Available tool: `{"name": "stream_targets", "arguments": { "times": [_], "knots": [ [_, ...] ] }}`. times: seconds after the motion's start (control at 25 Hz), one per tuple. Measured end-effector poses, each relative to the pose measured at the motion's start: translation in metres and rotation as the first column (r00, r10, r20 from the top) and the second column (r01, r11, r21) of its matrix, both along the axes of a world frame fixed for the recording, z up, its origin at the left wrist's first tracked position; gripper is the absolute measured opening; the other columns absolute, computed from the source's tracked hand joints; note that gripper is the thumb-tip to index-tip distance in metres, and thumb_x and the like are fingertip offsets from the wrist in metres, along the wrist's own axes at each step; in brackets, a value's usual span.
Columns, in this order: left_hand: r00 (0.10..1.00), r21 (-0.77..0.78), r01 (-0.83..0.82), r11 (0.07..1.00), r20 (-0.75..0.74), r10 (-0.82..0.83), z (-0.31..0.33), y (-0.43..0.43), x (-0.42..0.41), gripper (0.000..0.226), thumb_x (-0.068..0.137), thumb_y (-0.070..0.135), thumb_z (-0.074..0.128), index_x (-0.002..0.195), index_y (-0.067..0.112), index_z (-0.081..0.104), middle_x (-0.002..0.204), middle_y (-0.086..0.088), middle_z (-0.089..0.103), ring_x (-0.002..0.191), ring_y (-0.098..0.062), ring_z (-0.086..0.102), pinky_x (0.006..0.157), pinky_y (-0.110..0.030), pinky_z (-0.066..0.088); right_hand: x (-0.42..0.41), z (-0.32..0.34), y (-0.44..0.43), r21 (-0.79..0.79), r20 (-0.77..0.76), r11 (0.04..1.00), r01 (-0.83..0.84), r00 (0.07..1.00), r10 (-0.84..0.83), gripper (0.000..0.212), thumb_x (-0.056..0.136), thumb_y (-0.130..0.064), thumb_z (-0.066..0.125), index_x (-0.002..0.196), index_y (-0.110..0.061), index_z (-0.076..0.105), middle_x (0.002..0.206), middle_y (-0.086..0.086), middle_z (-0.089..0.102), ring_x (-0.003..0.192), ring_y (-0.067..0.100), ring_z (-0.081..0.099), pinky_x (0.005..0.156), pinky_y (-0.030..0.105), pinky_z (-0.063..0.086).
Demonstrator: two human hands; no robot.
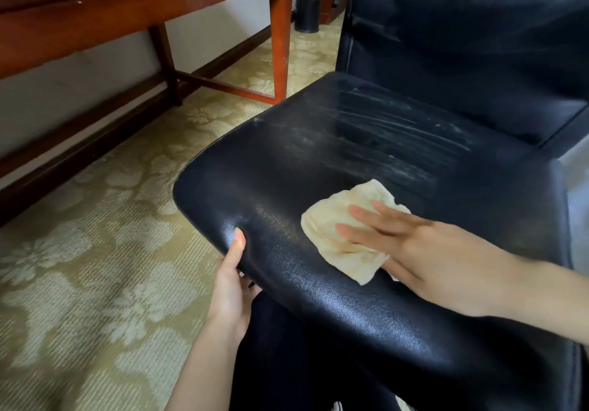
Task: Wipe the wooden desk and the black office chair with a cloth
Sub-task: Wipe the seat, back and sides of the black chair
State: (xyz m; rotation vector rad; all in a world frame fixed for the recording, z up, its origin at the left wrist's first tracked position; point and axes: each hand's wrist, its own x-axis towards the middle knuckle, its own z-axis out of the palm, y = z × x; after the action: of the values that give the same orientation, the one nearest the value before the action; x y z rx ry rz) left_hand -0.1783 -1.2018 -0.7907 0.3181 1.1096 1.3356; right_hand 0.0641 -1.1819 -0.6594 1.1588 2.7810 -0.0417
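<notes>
The black office chair (pixel 366 162) fills the right half of the view, its leather seat streaked with pale wipe marks toward the back. A cream cloth (pixel 325 219) lies on the front part of the seat. My right hand (pixel 414 248) presses flat on the cloth with fingers stretched out. My left hand (pixel 231 286) grips the seat's front left edge, thumb on top and fingers hidden underneath. The wooden desk (pixel 127 6) stands at the upper left, only its underside rail and legs showing.
A patterned beige carpet (pixel 79 283) covers the floor. A small black waste bin (pixel 308 11) stands at the back beside the desk leg. A dark baseboard (pixel 95 130) runs along the wall under the desk. My dark trouser leg (pixel 287 363) shows below the seat.
</notes>
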Motion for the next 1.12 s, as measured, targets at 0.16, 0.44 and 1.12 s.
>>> {"name": "stream_targets", "arguments": {
  "times": [0.16,0.44,1.12],
  "knots": [
    [1.0,0.03,0.004,1.0,0.012,-0.004,0.0,0.0,0.0,0.069,0.072,0.057,0.061,0.131,0.022,0.056,0.12,0.003,0.068,0.108,-0.015,0.066,0.084,-0.033,0.049,-0.018,0.004,0.024,-0.128,0.016,0.992,0.014,1.0,-0.013,0.054,0.103,-0.03,0.026,0.147,-0.043,-0.002,0.157,-0.015,-0.009,0.145,0.008,-0.012,0.118,0.023,-0.001],
    [0.999,0.066,0.008,0.998,0.046,-0.011,0.003,0.0,0.004,0.063,0.077,0.054,0.057,0.132,0.022,0.054,0.118,0.005,0.069,0.104,-0.011,0.067,0.084,-0.03,0.048,-0.103,0.004,0.095,-0.046,-0.215,0.999,-0.001,0.977,-0.009,0.046,0.099,-0.001,0.032,0.142,-0.015,0.037,0.145,0.009,0.037,0.135,0.03,0.028,0.103,0.033,0.024],
    [0.994,0.018,0.043,0.999,-0.102,-0.041,-0.001,-0.004,0.0,0.079,0.067,0.069,0.067,0.133,0.028,0.051,0.123,0.009,0.066,0.113,-0.014,0.062,0.104,-0.04,0.042,-0.119,-0.012,0.12,-0.002,-0.289,1.0,0.029,0.957,-0.029,0.044,0.101,-0.012,0.032,0.143,-0.023,0.037,0.148,0.002,0.035,0.138,0.024,0.023,0.11,0.037,0.022]
  ]
}}
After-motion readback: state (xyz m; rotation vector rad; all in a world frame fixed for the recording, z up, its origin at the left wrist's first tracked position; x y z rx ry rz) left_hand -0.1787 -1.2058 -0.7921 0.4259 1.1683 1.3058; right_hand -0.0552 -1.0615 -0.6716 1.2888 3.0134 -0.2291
